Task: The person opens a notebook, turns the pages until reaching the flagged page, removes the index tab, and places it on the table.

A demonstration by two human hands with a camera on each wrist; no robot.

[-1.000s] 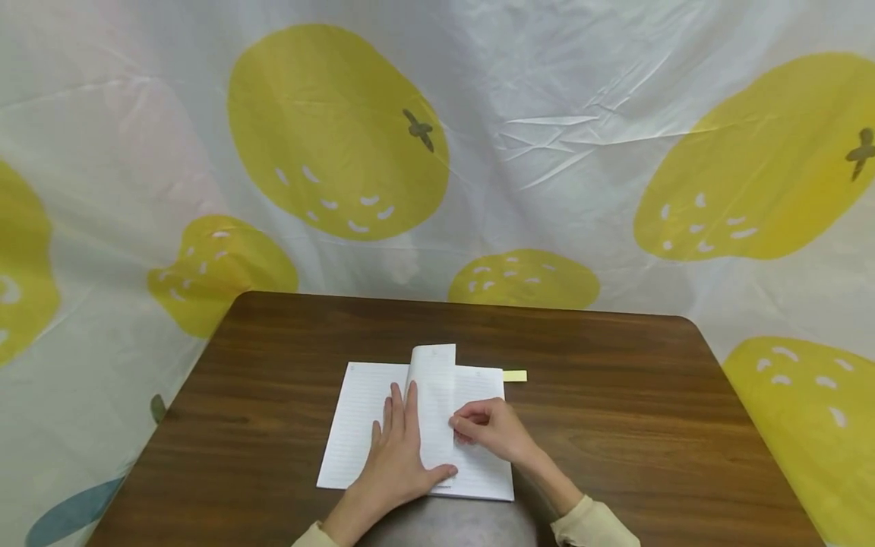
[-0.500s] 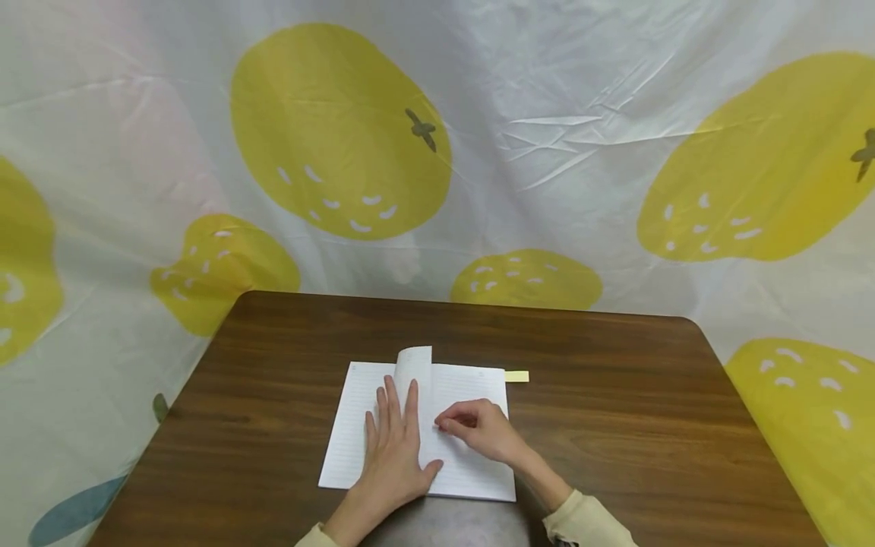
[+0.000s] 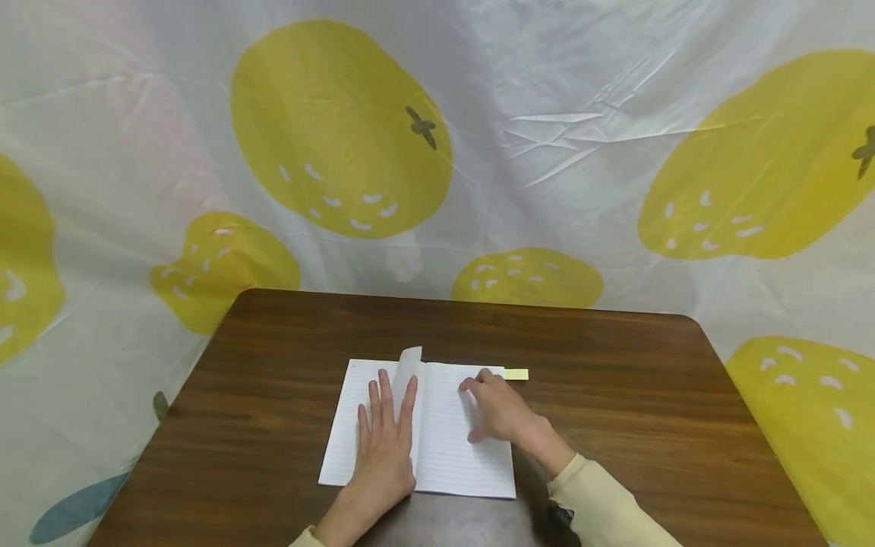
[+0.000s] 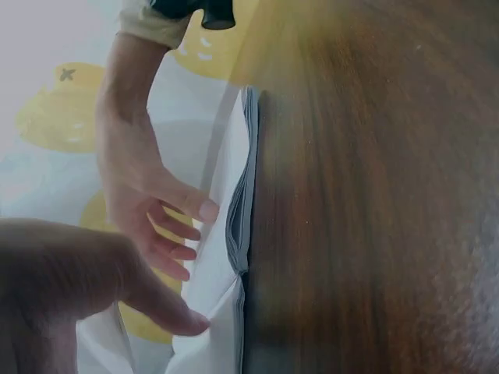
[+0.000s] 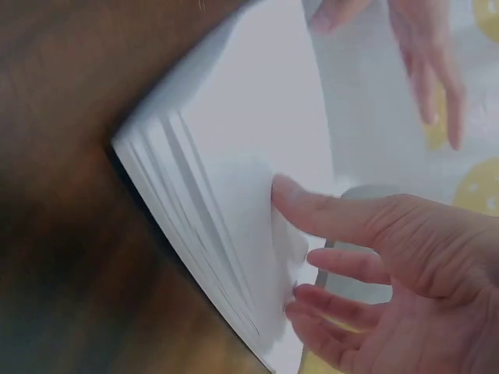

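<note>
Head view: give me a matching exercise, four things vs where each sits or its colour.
Things:
1. left hand
2. right hand
3. sticky tab
4. table

Descriptions:
A. yellow, juts past the notebook's far right corner
B. flat on the left page
C. dark brown wood
D. on the right page, near its top

Pairs: 1-B, 2-D, 3-A, 4-C

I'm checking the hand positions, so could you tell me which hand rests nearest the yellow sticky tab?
The right hand, on the notebook's right page; the tab sits just beyond its fingertips.
</note>
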